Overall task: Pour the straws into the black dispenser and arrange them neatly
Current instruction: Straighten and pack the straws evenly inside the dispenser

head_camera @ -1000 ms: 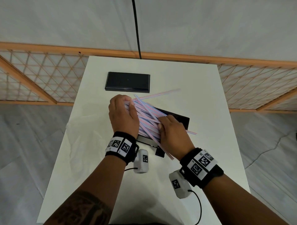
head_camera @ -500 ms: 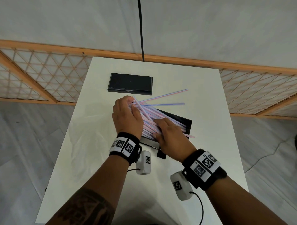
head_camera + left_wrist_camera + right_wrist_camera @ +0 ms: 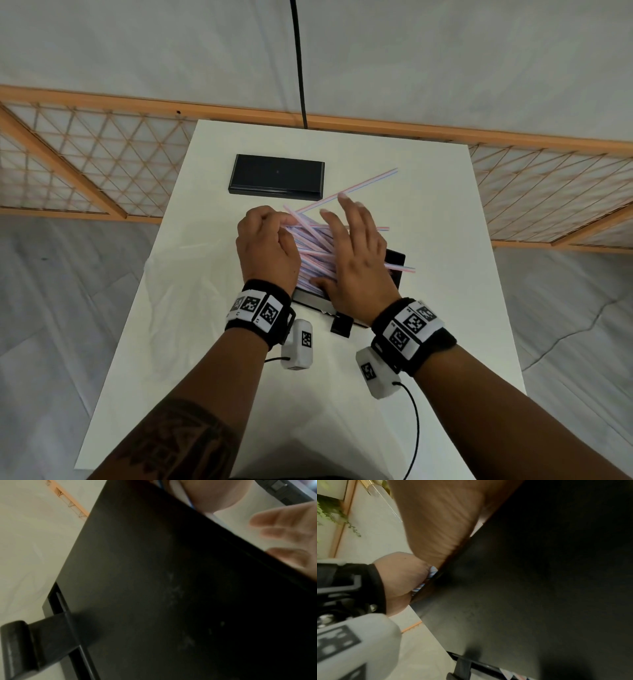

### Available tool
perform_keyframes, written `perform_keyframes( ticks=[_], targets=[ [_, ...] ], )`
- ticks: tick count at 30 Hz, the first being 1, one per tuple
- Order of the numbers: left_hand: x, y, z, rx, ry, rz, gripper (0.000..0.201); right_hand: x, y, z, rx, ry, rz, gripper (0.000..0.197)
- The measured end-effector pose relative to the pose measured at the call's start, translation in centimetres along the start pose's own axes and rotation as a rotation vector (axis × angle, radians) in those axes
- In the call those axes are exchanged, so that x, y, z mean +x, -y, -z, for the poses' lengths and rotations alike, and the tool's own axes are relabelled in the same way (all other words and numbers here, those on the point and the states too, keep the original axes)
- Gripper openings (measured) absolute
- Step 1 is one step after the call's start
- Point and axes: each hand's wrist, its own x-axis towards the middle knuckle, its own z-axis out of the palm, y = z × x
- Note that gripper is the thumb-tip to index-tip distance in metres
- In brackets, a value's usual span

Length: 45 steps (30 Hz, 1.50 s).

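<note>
A heap of pink-and-blue striped straws [image 3: 313,245] lies crisscrossed on top of the open black dispenser [image 3: 396,263] in the middle of the white table [image 3: 191,308]. My left hand [image 3: 270,236] curls over the straws' left ends and grips them. My right hand [image 3: 356,246] lies over the heap with its fingers straight and spread. One straw [image 3: 371,180] pokes out toward the far right. The left wrist view shows the dispenser's dark wall [image 3: 154,588]; the right wrist view shows straw ends [image 3: 423,584] at its rim.
The dispenser's flat black lid [image 3: 276,177] lies at the far side of the table. A small black knob [image 3: 340,323] juts from the dispenser's near face. A wooden lattice rail [image 3: 548,192] runs behind the table, and a black cable [image 3: 300,68] hangs above it.
My right hand has uncurled and slid forward over the heap, fingers now straight. The long straw has swung further out to the far right. My left hand keeps its grip.
</note>
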Motion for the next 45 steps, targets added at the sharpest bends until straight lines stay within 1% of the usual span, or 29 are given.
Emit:
perform_keyframes(
  ticks=[2,4,7,10,11,13,15,16,17,19,21,23,25,26,28,29,31,33,35,37,39,41,45],
  targets=[
    [0.0,0.1,-0.1,0.025,0.009,-0.005,0.022,0.6,0.1,0.1,-0.075,0.094,-0.021,0.116],
    [0.1,0.1,-0.1,0.042,0.013,-0.016,0.021,1.0,0.2,-0.1,-0.116,0.141,-0.056,0.124],
    [0.1,0.0,0.0,0.069,0.012,-0.048,0.021,1.4,0.5,0.0,-0.212,0.14,-0.114,0.135],
    [0.0,0.0,0.0,0.106,0.016,-0.072,0.019,2.8,1.0,0.6,-0.329,0.125,-0.103,0.141],
    [0.0,0.0,0.0,0.115,0.017,-0.075,0.019,3.6,1.1,0.8,-0.355,0.157,-0.102,0.144],
    [0.1,0.0,-0.1,0.134,0.027,-0.074,0.019,5.2,1.1,1.3,-0.401,0.279,-0.107,0.151],
    [0.2,0.0,-0.2,0.166,0.045,-0.072,0.017,6.5,1.1,1.7,-0.434,0.438,-0.113,0.148],
    [0.2,0.1,-0.2,0.185,0.052,-0.07,0.016,6.9,1.1,1.8,-0.438,0.499,-0.114,0.141],
    [0.2,0.1,-0.2,0.197,0.055,-0.07,0.015,7.1,1.2,2.0,-0.441,0.527,-0.105,0.131],
    [0.2,0.2,-0.2,0.19,0.058,-0.072,0.017,6.9,1.2,2.0,-0.461,0.525,-0.084,0.115],
    [0.1,0.2,-0.2,0.144,0.053,-0.068,0.02,6.1,1.2,2.0,-0.465,0.484,-0.067,0.106],
    [0.2,0.1,-0.1,0.068,0.029,-0.04,0.021,4.9,1.2,1.7,-0.413,0.392,-0.05,0.089],
    [0.3,-0.2,0.3,-0.045,-0.015,0.021,0.021,3.5,1.3,1.0,-0.312,0.304,-0.041,0.071],
    [0.3,-0.3,0.6,-0.109,-0.035,0.057,0.022,2.7,1.4,0.4,-0.273,0.269,-0.048,0.068],
    [0.4,-0.4,1.4,-0.234,-0.054,0.113,0.025,1.0,1.6,-1.0,-0.196,0.18,-0.082,0.072],
    [0.5,-0.4,1.8,-0.272,-0.045,0.115,0.028,0.3,1.7,-1.6,-0.15,0.136,-0.106,0.075],
    [0.8,0.0,2.3,-0.248,0.042,0.059,0.042,-0.6,1.8,-2.5,-0.072,0.087,-0.14,0.079],
    [1.1,0.8,2.5,-0.157,0.184,-0.02,0.057,-0.9,1.8,-2.8,-0.013,0.056,-0.141,0.075],
    [1.2,1.3,2.4,-0.136,0.272,-0.038,0.067,-0.8,1.7,-3.0,0.068,0.044,-0.119,0.068],
    [1.1,1.6,2.1,-0.134,0.309,-0.028,0.071,-0.5,1.3,-3.2,0.144,0.076,-0.093,0.069],
    [0.7,1.7,1.8,-0.083,0.322,-0.046,0.074,-0.2,0.8,-3.2,0.175,0.103,-0.064,0.076],
    [0.3,1.7,1.5,-0.017,0.304,-0.058,0.075,0.1,0.1,-2.9,0.185,0.118,-0.028,0.08],
    [-0.8,1.3,0.6,0.046,0.229,0.02,0.067,0.7,-1.4,-2.2,0.202,0.189,0.029,0.092]
  ],
)
